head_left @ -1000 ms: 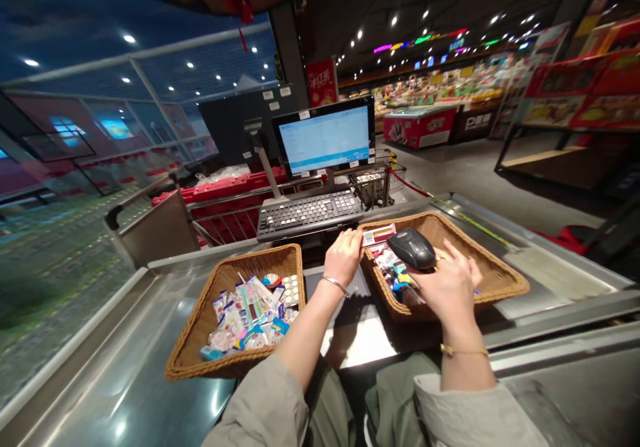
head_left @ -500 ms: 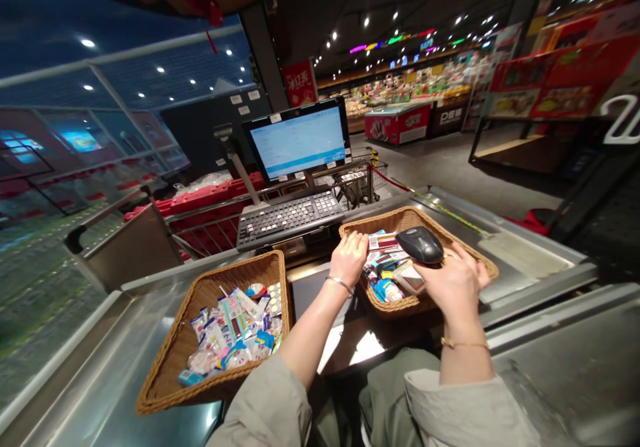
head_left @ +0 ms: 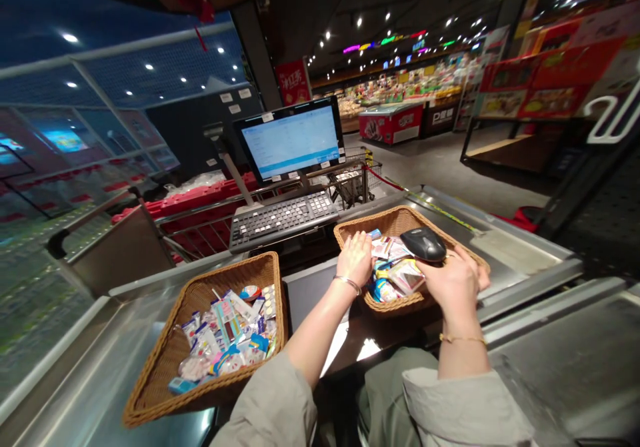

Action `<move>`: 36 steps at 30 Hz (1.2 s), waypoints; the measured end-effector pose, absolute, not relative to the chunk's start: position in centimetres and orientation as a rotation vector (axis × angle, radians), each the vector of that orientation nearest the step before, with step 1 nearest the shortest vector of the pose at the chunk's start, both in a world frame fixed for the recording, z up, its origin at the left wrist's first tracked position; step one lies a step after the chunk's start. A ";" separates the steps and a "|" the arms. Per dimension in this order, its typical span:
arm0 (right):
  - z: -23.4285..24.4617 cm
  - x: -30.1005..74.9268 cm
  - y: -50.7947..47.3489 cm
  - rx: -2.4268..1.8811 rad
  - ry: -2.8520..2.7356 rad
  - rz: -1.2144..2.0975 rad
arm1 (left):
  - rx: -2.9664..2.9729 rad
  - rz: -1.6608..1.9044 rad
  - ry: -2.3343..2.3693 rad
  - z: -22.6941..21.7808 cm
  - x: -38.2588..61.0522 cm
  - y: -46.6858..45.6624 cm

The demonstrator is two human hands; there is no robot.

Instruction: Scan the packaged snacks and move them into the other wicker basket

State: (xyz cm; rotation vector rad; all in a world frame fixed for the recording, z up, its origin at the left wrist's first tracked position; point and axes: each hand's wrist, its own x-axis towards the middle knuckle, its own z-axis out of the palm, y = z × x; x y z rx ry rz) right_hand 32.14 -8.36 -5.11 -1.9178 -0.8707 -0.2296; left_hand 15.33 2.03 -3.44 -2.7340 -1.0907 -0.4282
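Observation:
My right hand [head_left: 454, 282] grips a black barcode scanner [head_left: 424, 244] and holds it over the right wicker basket [head_left: 360, 227], which is full of small packets [head_left: 395, 275]. My left hand [head_left: 354, 258] reaches into the same basket at its near left side, fingers curled down among the packets; what they hold is hidden. A silver bangle sits on my left wrist and a thin gold bracelet on my right. A second wicker basket [head_left: 165, 367] at the left holds several more small colourful packets [head_left: 227, 334].
Behind the baskets stand a grey keyboard [head_left: 283, 218] and a lit monitor [head_left: 290, 140]. The steel checkout counter [head_left: 540, 340] runs left and right. Red shopping carts [head_left: 200, 214] stand behind the till. Store shelves and a freezer chest [head_left: 393, 122] lie far back.
My left hand has dropped from the basket's far rim, where it touched a red and white packet, down among the packets. The view has swung to the right. The scanner stays in my right hand.

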 end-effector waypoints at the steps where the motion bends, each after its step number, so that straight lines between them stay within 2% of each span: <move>1: -5.1 32.0 -8.3 -1.930 -0.876 -0.216 | -2.728 -0.429 -1.101 -3.2 14.7 1.8; 10: -4.0 28.6 -7.5 -1.909 -0.984 -0.167 | -2.643 -0.483 -1.217 -2.5 6.9 -0.7; 19: -3.2 24.3 -6.6 -1.810 -1.168 -0.168 | -2.576 -0.437 -1.408 -3.1 -5.5 -0.4; 29: -2.4 20.7 -6.1 -1.811 -1.261 -0.172 | -2.481 0.080 -1.812 -2.3 -20.2 0.1; 32: -2.6 20.2 -5.7 -1.820 -1.238 -0.173 | -2.481 0.348 -1.892 -2.0 -22.9 0.9; 36: -3.0 19.8 -5.4 -1.830 -1.279 -0.216 | -2.532 0.529 -1.884 -2.3 -24.5 2.5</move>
